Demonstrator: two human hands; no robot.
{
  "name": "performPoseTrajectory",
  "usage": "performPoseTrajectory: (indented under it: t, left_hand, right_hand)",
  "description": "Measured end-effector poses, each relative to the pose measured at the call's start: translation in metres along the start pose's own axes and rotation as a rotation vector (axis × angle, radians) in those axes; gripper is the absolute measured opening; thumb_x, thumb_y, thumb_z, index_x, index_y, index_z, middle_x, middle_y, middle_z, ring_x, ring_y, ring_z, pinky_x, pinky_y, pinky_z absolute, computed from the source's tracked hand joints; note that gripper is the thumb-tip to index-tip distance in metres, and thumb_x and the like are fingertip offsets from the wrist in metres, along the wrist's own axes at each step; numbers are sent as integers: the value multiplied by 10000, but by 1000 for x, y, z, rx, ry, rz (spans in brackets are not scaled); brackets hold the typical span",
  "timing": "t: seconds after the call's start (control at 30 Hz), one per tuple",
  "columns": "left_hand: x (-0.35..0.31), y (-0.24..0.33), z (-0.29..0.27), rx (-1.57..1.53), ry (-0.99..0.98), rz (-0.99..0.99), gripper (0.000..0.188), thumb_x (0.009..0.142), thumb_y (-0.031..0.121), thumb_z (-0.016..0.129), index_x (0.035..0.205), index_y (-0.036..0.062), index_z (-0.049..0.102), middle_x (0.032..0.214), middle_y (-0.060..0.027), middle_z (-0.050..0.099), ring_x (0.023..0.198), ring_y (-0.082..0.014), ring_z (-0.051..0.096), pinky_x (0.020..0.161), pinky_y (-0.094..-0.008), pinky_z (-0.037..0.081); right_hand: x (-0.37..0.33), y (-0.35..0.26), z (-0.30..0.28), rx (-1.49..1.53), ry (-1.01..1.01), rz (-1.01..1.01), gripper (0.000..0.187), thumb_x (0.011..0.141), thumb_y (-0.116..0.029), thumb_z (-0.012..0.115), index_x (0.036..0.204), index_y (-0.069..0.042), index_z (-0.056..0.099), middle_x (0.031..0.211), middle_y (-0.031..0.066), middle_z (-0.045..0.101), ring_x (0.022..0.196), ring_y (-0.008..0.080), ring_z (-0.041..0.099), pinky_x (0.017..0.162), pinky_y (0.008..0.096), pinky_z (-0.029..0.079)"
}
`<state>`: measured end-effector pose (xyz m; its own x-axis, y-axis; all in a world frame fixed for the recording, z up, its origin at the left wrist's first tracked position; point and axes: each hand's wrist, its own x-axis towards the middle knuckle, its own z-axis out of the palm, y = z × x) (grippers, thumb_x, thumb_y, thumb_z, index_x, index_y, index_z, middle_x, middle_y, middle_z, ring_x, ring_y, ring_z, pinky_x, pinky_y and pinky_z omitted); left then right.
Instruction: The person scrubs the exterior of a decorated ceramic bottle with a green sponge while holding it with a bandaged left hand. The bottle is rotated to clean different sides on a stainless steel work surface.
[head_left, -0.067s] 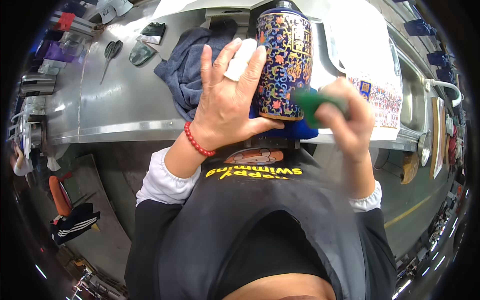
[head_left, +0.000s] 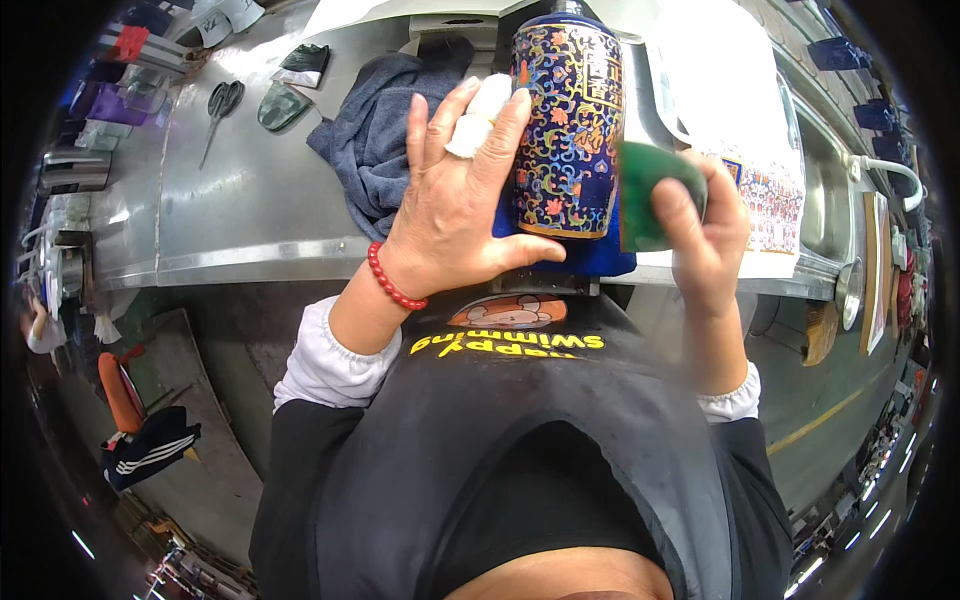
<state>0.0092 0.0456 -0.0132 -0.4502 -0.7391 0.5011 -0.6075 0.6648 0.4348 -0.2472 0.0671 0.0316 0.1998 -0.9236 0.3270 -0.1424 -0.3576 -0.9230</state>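
Standing upright, the glossy patterned vase (head_left: 568, 120) is steadied by the flat, open left hand (head_left: 455, 215); the right hand (head_left: 700, 225) grips a green pad (head_left: 645, 190).

Vase (head_left: 566, 130): glossy enamel, smooth. Pad (head_left: 648, 195) at right: green, matt, rough-ish. Bench (head_left: 250, 215): brushed steel, dull sheen. Towel (head_left: 375, 140) far left: soft grey cloth. Scissors (head_left: 218, 110): metal.

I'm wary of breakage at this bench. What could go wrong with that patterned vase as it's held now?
The blue patterned vase stands on a blue cloth close to the steel bench's front edge, so a shove might tip it off. The left hand steadies it with an open palm, no full grip. The right hand presses a green pad against its side, which may push it.
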Motion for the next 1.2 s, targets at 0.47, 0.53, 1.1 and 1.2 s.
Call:
performPoseTrajectory:
  t: [0.47, 0.53, 1.1, 1.2]
  left_hand:
    - [-6, -5, 23, -467, 31, -90, 962, 981, 551, 628, 1641, -9, 207, 1533, -253, 454, 1442, -413, 377, 1224, -541, 118]
    - [-7, -5, 24, -487, 15, -112, 962, 984, 549, 623, 1645, -2, 195, 1558, -260, 431, 1473, -424, 345, 1233, -548, 95]
    - [-9, 1, -4, 189, 120, 45, 1071, 696, 677, 788, 1493, 15, 518, 1263, -177, 682, 1447, -448, 390, 1215, -708, 47]
    - [-7, 3, -1, 150, 144, 40, 1067, 692, 673, 795, 1488, 18, 520, 1250, -196, 684, 1447, -415, 403, 1222, -693, 60]
  right_hand:
    - [-14, -2, 34, -389, 153, -5, 350, 967, -87, 660, 1300, 8, 613, 1051, 142, 690, 937, 266, 674, 863, 352, 526]
    - [-7, -10, 40, -433, 120, -28, 345, 964, -81, 652, 1296, 2, 613, 1040, 171, 701, 914, 300, 696, 840, 374, 539]
    - [-19, -5, 27, -192, 131, 198, 357, 1031, -75, 597, 1375, 16, 569, 1207, 81, 638, 1072, 113, 593, 969, 260, 473]
    - [-11, -12, 33, -357, 86, 134, 348, 1030, -78, 599, 1364, 14, 572, 1219, 82, 644, 1091, 126, 599, 976, 272, 479]
